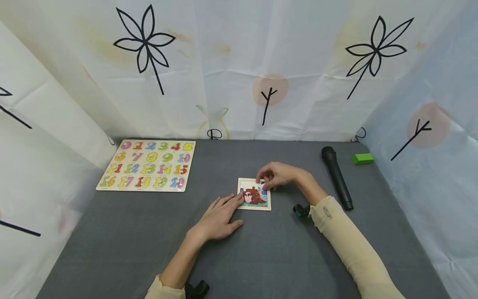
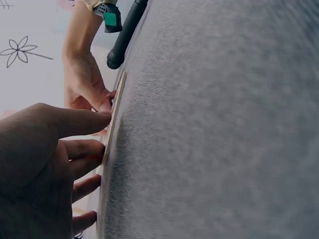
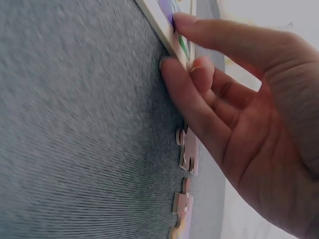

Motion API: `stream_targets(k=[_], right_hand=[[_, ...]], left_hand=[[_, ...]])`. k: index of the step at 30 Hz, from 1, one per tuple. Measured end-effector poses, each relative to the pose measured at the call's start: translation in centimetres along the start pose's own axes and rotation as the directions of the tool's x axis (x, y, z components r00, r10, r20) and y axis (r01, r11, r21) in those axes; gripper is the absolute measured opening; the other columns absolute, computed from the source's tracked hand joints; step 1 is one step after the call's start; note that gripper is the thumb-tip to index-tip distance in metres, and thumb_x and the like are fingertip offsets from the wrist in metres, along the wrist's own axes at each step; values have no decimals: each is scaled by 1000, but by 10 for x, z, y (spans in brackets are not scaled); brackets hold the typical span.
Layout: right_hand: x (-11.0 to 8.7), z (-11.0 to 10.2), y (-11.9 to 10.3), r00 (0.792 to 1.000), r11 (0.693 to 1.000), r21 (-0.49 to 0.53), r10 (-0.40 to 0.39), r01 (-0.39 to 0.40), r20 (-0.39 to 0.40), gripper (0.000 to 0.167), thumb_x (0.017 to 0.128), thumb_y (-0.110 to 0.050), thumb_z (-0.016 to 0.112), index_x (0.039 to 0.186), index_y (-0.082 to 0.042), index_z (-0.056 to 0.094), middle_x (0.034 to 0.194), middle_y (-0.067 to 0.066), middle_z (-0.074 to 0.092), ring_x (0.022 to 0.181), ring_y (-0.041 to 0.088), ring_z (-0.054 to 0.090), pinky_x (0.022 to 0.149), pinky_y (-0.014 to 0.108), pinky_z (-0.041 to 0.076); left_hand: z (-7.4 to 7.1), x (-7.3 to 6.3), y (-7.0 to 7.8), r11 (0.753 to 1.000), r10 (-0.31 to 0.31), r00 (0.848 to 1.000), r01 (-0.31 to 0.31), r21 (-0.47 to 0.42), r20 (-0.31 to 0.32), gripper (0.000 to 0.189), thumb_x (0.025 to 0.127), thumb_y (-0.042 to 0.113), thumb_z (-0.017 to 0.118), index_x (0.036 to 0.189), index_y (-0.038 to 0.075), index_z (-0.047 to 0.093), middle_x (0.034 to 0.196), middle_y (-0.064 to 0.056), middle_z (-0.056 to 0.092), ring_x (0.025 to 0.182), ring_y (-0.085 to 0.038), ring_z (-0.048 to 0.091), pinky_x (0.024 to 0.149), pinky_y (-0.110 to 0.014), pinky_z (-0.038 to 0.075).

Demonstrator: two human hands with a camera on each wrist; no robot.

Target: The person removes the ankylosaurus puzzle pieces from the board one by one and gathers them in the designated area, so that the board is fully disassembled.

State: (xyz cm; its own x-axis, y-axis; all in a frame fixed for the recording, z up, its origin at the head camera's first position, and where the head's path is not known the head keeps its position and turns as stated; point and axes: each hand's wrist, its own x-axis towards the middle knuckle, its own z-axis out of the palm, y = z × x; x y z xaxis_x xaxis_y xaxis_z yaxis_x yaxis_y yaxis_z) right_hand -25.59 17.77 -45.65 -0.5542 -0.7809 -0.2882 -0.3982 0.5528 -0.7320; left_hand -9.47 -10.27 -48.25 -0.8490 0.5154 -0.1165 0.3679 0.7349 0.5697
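Observation:
A small square jigsaw puzzle (image 1: 254, 197) with a brown animal picture lies in a pale wooden frame on the table. My left hand (image 1: 220, 220) spreads its fingers flat, with the tips resting on the puzzle's left side. Those fingertips meet the frame's thin edge (image 2: 113, 119) in the left wrist view. At the upper right corner, my right hand (image 1: 280, 173) has its thumb and fingers bent in a pinch around a small jigsaw piece, mostly hidden. The right wrist view has the thumb (image 3: 185, 21) over the purple part of the picture.
A number puzzle board (image 1: 147, 166) lies at the back left. To the right are a black microphone (image 1: 337, 178) and a green block (image 1: 362, 158). Jigsaw pieces (image 3: 189, 149) appear beyond the right hand in the right wrist view. Patterned white cloth (image 1: 239, 50) borders the grey table (image 1: 149, 232).

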Motion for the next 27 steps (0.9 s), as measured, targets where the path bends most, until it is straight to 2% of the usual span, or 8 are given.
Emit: stream_targets(k=[5, 11, 15, 21, 27], right_hand=[[5, -5, -4, 998, 1000, -1, 5, -5, 63, 23, 99, -10, 79, 122, -6, 74, 80, 6, 58, 67, 24, 64, 69, 38, 64], [9, -7, -8, 994, 999, 9, 35, -36, 104, 18, 100, -9, 78, 115, -4, 71, 81, 3, 53, 68, 18, 58, 69, 38, 62], [7, -5, -7, 997, 1000, 15, 22, -24, 76, 16, 99, -9, 78, 112, -4, 70, 84, 3, 55, 68, 15, 59, 67, 33, 59], [0, -1, -2, 999, 998, -27, -51, 52, 13, 27, 98, -8, 79, 125, -3, 75, 88, 8, 63, 62, 8, 53, 62, 25, 49], [0, 0, -2, 999, 998, -48, -39, 39, 0, 26, 98, -10, 78, 124, -6, 75, 83, 4, 63, 61, 7, 56, 61, 24, 51]], left_hand=[[-1, 1, -1, 1000, -9, 1000, 10, -8, 14, 72, 104, 32, 69, 168, 11, 42, 179, -4, 36, 167, -33, 32, 136, -66, 16], [-4, 1, 2, 1000, -24, 999, 24, 2, 30, 71, 105, 33, 68, 168, 11, 43, 179, -3, 36, 167, -32, 32, 136, -66, 17], [-4, 1, 4, 999, -30, 999, 30, 10, 25, 71, 105, 34, 68, 168, 12, 42, 179, -2, 36, 167, -31, 32, 136, -65, 17], [-3, 1, 4, 999, -36, 999, 36, 8, 24, 72, 105, 33, 68, 168, 13, 41, 179, -2, 35, 167, -31, 31, 137, -65, 16], [-2, 1, 4, 1000, -20, 1000, 20, -2, 12, 72, 104, 31, 69, 167, 11, 43, 178, -5, 37, 166, -34, 32, 136, -67, 16]])
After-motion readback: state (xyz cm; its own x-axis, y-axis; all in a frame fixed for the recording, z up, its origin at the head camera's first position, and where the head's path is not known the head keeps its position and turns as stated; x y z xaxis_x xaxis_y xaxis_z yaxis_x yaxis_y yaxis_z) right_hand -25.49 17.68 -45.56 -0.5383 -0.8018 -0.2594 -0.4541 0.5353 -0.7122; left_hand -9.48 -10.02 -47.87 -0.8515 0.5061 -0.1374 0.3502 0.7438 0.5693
